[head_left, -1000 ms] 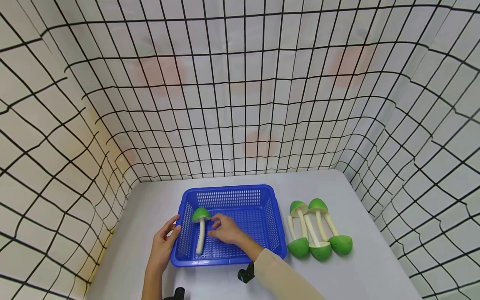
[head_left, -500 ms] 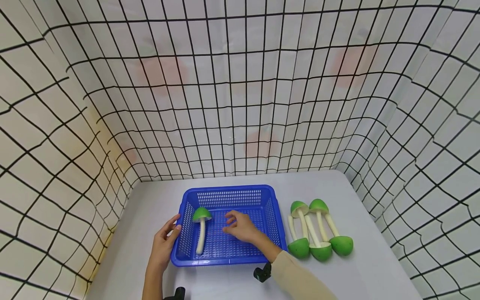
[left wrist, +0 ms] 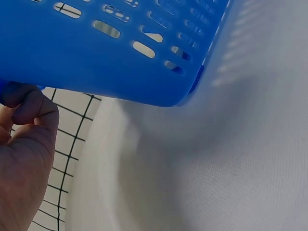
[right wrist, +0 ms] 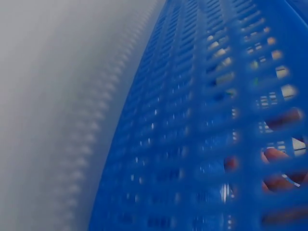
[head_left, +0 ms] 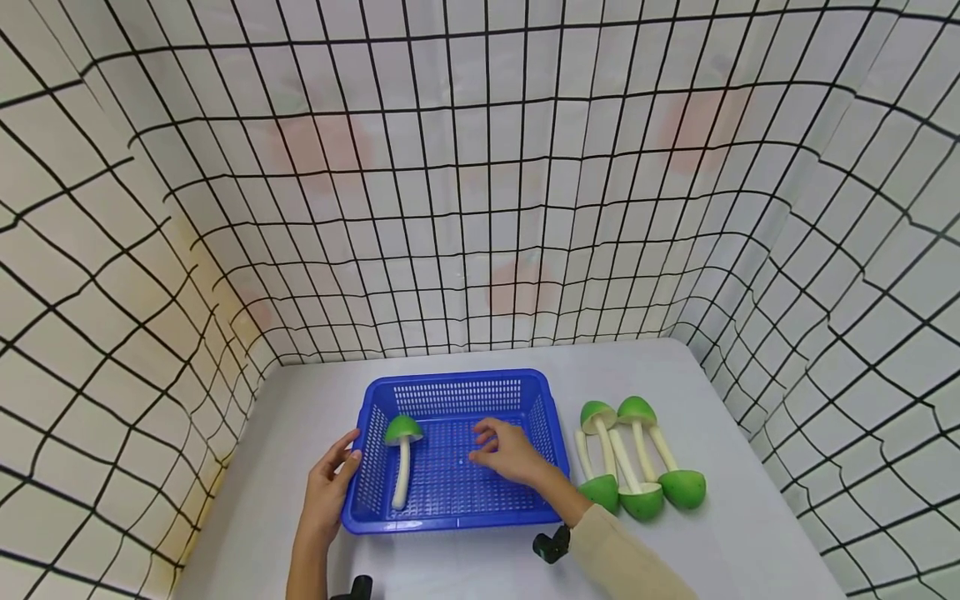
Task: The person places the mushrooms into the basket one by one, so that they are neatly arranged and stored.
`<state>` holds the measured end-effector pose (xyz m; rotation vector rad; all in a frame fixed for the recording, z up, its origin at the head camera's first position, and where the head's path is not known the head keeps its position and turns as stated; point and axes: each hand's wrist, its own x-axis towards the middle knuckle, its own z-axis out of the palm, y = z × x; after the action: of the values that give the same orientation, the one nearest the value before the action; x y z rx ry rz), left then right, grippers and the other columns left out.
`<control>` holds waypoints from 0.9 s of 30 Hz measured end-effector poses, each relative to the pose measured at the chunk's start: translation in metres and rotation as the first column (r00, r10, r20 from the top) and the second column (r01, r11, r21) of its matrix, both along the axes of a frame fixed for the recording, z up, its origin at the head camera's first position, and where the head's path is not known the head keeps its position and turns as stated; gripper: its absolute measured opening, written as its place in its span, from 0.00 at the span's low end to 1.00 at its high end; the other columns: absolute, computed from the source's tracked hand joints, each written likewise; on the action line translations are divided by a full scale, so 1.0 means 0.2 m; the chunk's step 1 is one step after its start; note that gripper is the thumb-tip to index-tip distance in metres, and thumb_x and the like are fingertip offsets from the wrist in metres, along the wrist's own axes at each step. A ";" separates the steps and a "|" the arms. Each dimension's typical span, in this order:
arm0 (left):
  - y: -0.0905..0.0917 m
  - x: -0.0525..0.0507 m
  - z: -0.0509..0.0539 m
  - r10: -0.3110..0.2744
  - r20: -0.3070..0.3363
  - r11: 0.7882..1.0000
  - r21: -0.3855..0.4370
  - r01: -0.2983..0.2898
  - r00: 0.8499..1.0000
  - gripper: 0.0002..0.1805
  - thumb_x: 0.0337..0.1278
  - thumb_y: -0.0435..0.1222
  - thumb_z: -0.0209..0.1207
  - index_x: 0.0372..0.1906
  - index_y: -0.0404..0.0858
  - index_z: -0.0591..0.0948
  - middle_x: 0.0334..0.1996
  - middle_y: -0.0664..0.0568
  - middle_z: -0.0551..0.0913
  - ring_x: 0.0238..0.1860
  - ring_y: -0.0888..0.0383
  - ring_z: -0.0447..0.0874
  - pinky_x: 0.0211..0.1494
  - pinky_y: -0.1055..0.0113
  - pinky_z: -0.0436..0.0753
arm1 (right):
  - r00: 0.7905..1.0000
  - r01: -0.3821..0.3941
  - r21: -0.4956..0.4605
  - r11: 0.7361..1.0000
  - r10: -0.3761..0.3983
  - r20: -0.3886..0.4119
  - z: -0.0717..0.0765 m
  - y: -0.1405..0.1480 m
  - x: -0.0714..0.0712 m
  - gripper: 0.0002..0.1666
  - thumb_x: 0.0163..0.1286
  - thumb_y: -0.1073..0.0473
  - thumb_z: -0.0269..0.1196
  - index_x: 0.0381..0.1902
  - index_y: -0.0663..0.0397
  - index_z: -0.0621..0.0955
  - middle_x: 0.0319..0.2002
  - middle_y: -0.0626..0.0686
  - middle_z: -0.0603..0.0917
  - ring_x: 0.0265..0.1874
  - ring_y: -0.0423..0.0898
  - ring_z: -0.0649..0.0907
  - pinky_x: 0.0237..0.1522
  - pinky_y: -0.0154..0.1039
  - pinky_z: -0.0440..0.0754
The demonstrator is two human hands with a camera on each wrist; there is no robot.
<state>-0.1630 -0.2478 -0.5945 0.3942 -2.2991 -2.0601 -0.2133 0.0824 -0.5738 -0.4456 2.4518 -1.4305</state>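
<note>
While the blue basket (head_left: pixel 420 527) is pinched by the left grip (head_left: pixel 330 473), the right grip (head_left: pixel 510 452) is loosely spread near the mushroom (head_left: pixel 404 458) inside.

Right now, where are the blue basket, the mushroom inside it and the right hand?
Blue basket (head_left: pixel 458 524), head view: near rim.
Mushroom (head_left: pixel 403 463), head view: white stem.
Right hand (head_left: pixel 508 452), head view: back of the hand.

White tabletop (head_left: pixel 735 558), pale walls (head_left: pixel 615 50) on three sides, black grid netting (head_left: pixel 489 161), faint reddish patches (head_left: pixel 327 152)
</note>
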 end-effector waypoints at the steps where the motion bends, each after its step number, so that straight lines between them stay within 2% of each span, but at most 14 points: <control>1: 0.00 0.00 0.00 0.001 0.004 1.000 -0.004 -0.001 1.000 0.27 0.72 0.50 0.61 0.72 0.54 0.75 0.53 0.44 0.74 0.43 0.52 0.83 0.44 0.67 0.89 | 1.000 0.005 0.003 1.000 -0.005 -0.006 0.00 0.01 0.00 0.30 0.68 0.56 0.71 0.63 0.64 0.76 0.52 0.60 0.84 0.49 0.52 0.86 0.44 0.43 0.87; 9: 0.00 0.00 0.00 0.006 0.029 1.000 -0.020 -0.006 1.000 0.26 0.75 0.49 0.57 0.74 0.54 0.74 0.58 0.42 0.75 0.47 0.50 0.82 0.45 0.68 0.88 | 0.999 0.034 0.027 0.999 -0.033 -0.035 0.06 0.09 0.00 0.29 0.69 0.55 0.70 0.63 0.62 0.77 0.52 0.60 0.85 0.49 0.50 0.85 0.46 0.43 0.86; 19: 0.01 0.01 0.01 0.007 0.008 0.999 -0.035 -0.007 1.000 0.25 0.76 0.49 0.56 0.72 0.53 0.75 0.59 0.41 0.75 0.47 0.51 0.82 0.45 0.69 0.88 | 0.996 0.076 -0.007 0.997 -0.077 -0.042 0.13 0.19 0.02 0.26 0.68 0.55 0.71 0.62 0.56 0.79 0.53 0.61 0.85 0.48 0.48 0.85 0.46 0.41 0.86; 27: 0.00 0.00 0.00 -0.002 0.016 0.999 -0.047 0.003 1.000 0.25 0.77 0.49 0.55 0.74 0.53 0.74 0.61 0.41 0.74 0.49 0.49 0.81 0.46 0.68 0.88 | 0.993 0.113 -0.016 0.993 -0.114 -0.030 0.18 0.27 0.05 0.25 0.68 0.53 0.71 0.61 0.51 0.80 0.50 0.52 0.86 0.48 0.46 0.85 0.45 0.41 0.87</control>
<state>-0.1638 -0.2472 -0.5948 0.4076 -2.3533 -2.0069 -0.2027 0.1367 -0.5375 -0.3382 2.5299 -1.4967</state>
